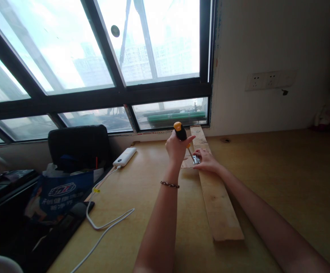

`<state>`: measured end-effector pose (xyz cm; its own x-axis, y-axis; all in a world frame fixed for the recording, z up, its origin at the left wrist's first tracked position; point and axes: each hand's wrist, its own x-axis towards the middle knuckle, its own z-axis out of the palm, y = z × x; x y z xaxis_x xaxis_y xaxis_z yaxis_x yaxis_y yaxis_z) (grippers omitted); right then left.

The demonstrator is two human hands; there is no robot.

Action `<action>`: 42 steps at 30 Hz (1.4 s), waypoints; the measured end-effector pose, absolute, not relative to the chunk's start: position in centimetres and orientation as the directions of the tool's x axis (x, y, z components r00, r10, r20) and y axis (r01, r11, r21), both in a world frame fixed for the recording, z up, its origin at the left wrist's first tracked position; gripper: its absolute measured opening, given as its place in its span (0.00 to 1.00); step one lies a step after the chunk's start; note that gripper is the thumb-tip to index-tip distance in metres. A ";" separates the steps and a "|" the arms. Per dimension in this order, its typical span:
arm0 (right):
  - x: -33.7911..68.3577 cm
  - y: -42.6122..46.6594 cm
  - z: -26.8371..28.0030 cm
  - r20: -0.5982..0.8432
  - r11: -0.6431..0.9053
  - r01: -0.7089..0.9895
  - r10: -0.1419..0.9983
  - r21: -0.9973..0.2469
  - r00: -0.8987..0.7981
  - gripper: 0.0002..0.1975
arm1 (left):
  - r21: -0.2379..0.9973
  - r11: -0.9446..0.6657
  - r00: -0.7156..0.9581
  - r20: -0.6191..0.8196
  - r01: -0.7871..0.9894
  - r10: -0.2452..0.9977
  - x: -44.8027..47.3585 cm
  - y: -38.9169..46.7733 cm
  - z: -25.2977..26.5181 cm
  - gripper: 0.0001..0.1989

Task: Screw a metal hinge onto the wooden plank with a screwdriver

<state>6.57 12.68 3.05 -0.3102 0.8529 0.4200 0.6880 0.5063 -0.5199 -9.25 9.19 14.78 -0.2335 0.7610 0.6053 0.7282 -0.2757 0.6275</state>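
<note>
My left hand [177,148] is wrapped round the handle of a screwdriver [180,131], yellow and black, tilted with its shaft running down to the right. The shaft's tip meets a small shiny metal hinge-like piece [196,159] on a long wooden board [218,201]. On the board's right side, my right hand [207,160] pinches the metal piece between thumb and fingers. A smaller flat wooden piece [186,163] sticks out to the left under the metal piece. Any screw at the tip is too small to make out.
The board lies lengthwise on a wooden table [153,212]. A white power bank [125,157] with a white cable [108,227] lies to the left. Beyond the table's left edge are a black chair [78,146] and a blue bag [62,193]. A window stands behind.
</note>
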 end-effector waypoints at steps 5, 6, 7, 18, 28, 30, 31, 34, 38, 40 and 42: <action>6.6 12.7 3.1 0.422 0.511 0.680 0.851 -0.526 -0.314 0.33 | 0.596 -0.264 -0.206 0.603 0.759 0.771 -9.4 9.0 15.3 0.24; 6.6 12.8 3.0 0.425 0.513 0.679 0.849 -0.525 -0.313 0.33 | 0.599 -0.275 -0.197 0.603 0.752 0.773 -9.4 9.0 15.3 0.24; 6.6 12.8 3.0 0.427 0.515 0.680 0.848 -0.522 -0.314 0.33 | 0.604 -0.289 -0.190 0.603 0.742 0.775 -9.5 9.0 15.3 0.23; 6.6 13.1 2.6 0.435 0.514 0.701 0.844 -0.494 -0.312 0.34 | 0.761 -0.519 -0.056 0.581 0.389 0.812 -8.9 10.4 13.8 0.23; 6.6 13.1 2.8 0.438 0.518 0.704 0.841 -0.486 -0.317 0.33 | 0.801 -0.543 -0.029 0.567 0.252 0.823 -8.3 11.4 12.6 0.17; 6.6 13.1 2.8 0.424 0.512 0.698 0.848 -0.501 -0.318 0.33 | 0.796 -0.540 -0.036 0.570 0.274 0.821 -8.1 11.1 12.9 0.19; 6.6 13.1 2.8 0.414 0.507 0.694 0.853 -0.512 -0.318 0.33 | 0.790 -0.536 -0.040 0.571 0.297 0.820 -8.0 10.8 13.1 0.20; 6.7 13.3 2.8 0.394 0.490 0.684 0.865 -0.540 -0.309 0.34 | 0.744 -0.507 -0.055 0.584 0.435 0.810 -7.8 10.0 13.7 0.17; 6.7 13.4 2.8 0.388 0.481 0.680 0.871 -0.554 -0.301 0.34 | 0.655 -0.475 -0.068 0.625 0.589 0.778 -7.8 9.5 14.0 0.17; 6.7 13.4 2.8 0.382 0.471 0.686 0.876 -0.555 -0.294 0.34 | 0.634 -0.474 -0.052 0.630 0.611 0.775 -7.9 9.5 14.1 0.17; 6.7 13.5 2.8 0.376 0.463 0.693 0.880 -0.553 -0.289 0.34 | 0.615 -0.484 -0.020 0.631 0.622 0.776 -8.0 9.5 14.2 0.16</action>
